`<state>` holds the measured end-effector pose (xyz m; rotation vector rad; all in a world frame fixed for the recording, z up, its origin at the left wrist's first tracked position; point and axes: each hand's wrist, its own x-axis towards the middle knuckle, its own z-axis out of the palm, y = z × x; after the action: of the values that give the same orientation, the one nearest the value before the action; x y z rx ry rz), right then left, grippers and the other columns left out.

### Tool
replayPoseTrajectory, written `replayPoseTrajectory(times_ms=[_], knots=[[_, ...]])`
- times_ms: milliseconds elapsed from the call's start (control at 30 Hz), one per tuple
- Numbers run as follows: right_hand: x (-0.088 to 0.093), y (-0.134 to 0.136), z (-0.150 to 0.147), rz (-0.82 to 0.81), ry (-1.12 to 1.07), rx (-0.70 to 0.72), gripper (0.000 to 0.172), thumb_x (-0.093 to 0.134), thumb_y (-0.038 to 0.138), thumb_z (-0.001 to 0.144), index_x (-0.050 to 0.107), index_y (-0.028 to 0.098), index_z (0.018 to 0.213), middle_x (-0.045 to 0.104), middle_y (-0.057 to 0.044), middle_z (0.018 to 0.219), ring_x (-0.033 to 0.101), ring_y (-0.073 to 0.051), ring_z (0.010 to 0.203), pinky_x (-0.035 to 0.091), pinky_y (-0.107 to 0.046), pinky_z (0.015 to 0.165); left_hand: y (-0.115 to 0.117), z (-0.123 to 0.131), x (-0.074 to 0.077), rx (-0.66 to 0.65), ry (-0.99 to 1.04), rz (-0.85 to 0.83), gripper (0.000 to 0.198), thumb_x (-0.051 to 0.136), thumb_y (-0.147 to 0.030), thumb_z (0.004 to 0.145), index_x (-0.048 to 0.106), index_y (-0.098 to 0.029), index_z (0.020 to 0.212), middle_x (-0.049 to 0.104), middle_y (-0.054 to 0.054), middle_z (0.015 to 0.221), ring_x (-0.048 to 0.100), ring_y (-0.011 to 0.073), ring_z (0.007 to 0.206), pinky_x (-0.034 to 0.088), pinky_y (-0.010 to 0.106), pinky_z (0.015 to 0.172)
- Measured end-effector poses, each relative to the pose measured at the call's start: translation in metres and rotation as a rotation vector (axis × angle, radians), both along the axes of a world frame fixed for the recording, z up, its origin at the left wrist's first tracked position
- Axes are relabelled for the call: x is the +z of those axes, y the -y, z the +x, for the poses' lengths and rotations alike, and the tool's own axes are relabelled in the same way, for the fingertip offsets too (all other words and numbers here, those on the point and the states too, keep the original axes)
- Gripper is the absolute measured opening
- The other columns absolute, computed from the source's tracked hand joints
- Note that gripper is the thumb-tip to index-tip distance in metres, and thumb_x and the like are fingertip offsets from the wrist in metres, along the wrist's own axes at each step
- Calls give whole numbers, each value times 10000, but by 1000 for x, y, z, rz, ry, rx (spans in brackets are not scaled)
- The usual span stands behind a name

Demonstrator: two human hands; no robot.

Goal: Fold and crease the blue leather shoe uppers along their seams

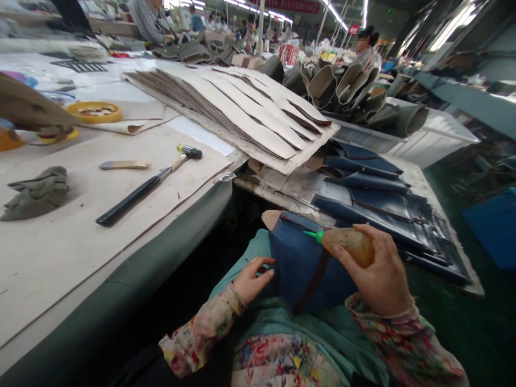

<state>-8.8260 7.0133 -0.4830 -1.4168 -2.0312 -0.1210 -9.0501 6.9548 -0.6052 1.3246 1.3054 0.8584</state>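
A dark blue leather piece (pixel 296 269) with a brown strip across it lies on my lap, over a green apron (pixel 258 248). Its upper left corner shows a tan, uncovered tip. My left hand (pixel 253 278) is at the piece's left edge, thumb and fingers closed on it. In my right hand (pixel 381 274) is a squeeze bottle (pixel 355 246) of amber liquid, tilted so that its green nozzle points left, just over the upper part of the leather. The fingers wrap round the bottle's body.
On the left table lie a hammer (pixel 149 189), a flat wooden tool (pixel 124 165), a crumpled olive cloth (pixel 38 193) and a yellow roll (pixel 94 112). Ahead are stacked pale sheets (pixel 242 107); to the right, blue leather pieces (pixel 374 204) and a white bin (pixel 439 137).
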Motion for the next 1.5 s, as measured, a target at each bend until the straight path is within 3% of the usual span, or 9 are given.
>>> replayPoseTrajectory(times_ms=[233,633,1033,1367,1500], knots=[[-5,-8,-15,10,-40,38,472,584,427,728,453,170,1101,524,-84,997,510,-210,961,435,-375,870,1,0,2,-21,-8,-27,366,466,-385,791,545,-142,1053,552,104,1069,538,186,909,451,329,783],[2,28,51,-52,-18,-175,504,571,492,714,470,195,1108,526,-80,1036,509,-231,978,424,-392,875,1,4,-9,-34,-3,-63,349,483,-412,788,554,-173,1032,561,78,1063,545,172,876,447,302,767],[-5,24,49,6,-46,-124,467,592,414,722,456,189,1108,524,-76,1023,509,-208,969,427,-370,881,2,6,-9,-32,10,-111,391,490,-444,782,538,-155,1040,546,104,1096,546,195,893,470,310,718],[-7,55,100,36,-25,-266,501,595,439,715,471,154,1108,521,-97,1020,507,-226,962,431,-386,853,-1,8,-12,-27,14,-155,474,527,-518,720,562,-153,1021,565,105,1076,563,188,836,475,290,678],[-11,61,100,72,-44,-283,508,617,400,705,459,151,1118,518,-102,1021,502,-228,966,428,-395,858,-1,8,-14,-29,6,-165,489,531,-522,711,567,-147,1023,571,113,1071,566,197,834,481,302,683]])
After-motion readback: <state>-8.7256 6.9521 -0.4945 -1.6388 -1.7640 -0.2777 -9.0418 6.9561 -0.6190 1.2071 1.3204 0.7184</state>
